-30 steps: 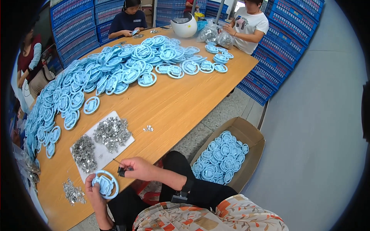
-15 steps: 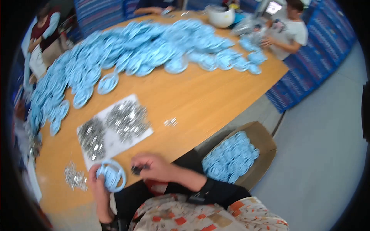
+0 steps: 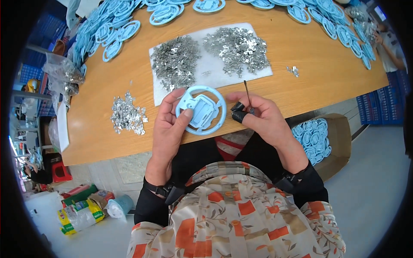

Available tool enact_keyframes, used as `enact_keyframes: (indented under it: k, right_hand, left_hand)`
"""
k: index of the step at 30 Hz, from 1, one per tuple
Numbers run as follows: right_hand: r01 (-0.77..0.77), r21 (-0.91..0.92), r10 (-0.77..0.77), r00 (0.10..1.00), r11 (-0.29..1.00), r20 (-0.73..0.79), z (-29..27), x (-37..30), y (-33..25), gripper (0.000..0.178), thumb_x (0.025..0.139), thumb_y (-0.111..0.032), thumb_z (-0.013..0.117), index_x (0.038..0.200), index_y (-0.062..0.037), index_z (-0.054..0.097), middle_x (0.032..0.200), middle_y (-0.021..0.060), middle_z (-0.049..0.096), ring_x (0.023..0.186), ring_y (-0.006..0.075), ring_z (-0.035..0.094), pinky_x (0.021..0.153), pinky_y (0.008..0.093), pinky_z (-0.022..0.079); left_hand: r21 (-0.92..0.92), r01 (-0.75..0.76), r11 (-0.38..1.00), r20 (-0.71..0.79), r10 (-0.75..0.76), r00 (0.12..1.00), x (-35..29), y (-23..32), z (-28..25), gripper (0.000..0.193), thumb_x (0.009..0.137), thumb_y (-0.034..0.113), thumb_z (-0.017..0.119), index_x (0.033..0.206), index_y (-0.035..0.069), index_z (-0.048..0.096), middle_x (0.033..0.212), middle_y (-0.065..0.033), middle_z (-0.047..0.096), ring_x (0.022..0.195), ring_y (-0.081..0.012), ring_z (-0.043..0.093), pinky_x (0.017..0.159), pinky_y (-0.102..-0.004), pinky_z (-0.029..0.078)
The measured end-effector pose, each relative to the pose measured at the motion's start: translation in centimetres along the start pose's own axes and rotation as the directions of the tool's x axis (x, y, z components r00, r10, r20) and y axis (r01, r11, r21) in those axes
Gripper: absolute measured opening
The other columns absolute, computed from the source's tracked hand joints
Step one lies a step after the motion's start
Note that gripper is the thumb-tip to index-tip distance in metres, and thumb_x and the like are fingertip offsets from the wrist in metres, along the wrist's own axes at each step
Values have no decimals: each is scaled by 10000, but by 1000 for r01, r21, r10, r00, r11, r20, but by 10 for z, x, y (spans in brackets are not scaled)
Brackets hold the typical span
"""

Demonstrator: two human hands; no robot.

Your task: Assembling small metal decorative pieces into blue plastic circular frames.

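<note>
My left hand grips a light blue plastic toy steering wheel by its left rim, thumb on the front. A rectangular recess shows in the wheel's hub. Right of the wheel and apart from it, my right hand is closed on a thin dark tool, whose slim end points up. Black covers wrap the thumb and a fingertip of that hand. Just beyond my hands, two heaps of small silver metal pieces rest on a white foam sheet.
More metal pieces lie on the wooden table at left, a few at right. Blue wheels pile along the far side. A cardboard box of blue parts stands at lower right. Another person's arm shows far right.
My view has swung down and leftward, so table and hands sit differently in the picture. The left hand still holds the wheel; the right still holds the dark tool, now seen more clearly.
</note>
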State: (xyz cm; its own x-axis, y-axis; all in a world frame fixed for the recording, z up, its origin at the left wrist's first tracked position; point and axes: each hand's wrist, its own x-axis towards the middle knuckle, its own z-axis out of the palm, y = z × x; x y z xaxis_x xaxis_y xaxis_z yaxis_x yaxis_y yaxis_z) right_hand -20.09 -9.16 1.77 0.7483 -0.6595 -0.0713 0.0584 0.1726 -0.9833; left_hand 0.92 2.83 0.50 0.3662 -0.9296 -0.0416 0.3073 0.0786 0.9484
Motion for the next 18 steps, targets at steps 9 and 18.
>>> enact_keyframes:
  k: [9, 18]
  right_hand:
    - [-267, 155, 270, 963, 951, -1, 27, 18, 2, 145, 817, 29, 559, 938, -25, 615, 754, -61, 528, 591, 10, 393, 521, 185, 279]
    - [-264, -122, 263, 964, 957, -20, 30, 27, -16, 109, 824, -1, 600, 930, 5, 627, 911, -14, 572, 747, 54, 497, 655, 204, 406]
  left_hand:
    - [-68, 59, 996, 66, -54, 996, -11, 13, -14, 487, 937, 89, 623, 1378, 28, 427, 1228, -85, 603, 1102, -119, 575, 920, -268, 482]
    - [91, 234, 968, 215, -249, 944, 4, 10, -30, 426, 951, 121, 558, 1353, 9, 469, 1161, -58, 637, 1004, -111, 622, 835, -257, 517]
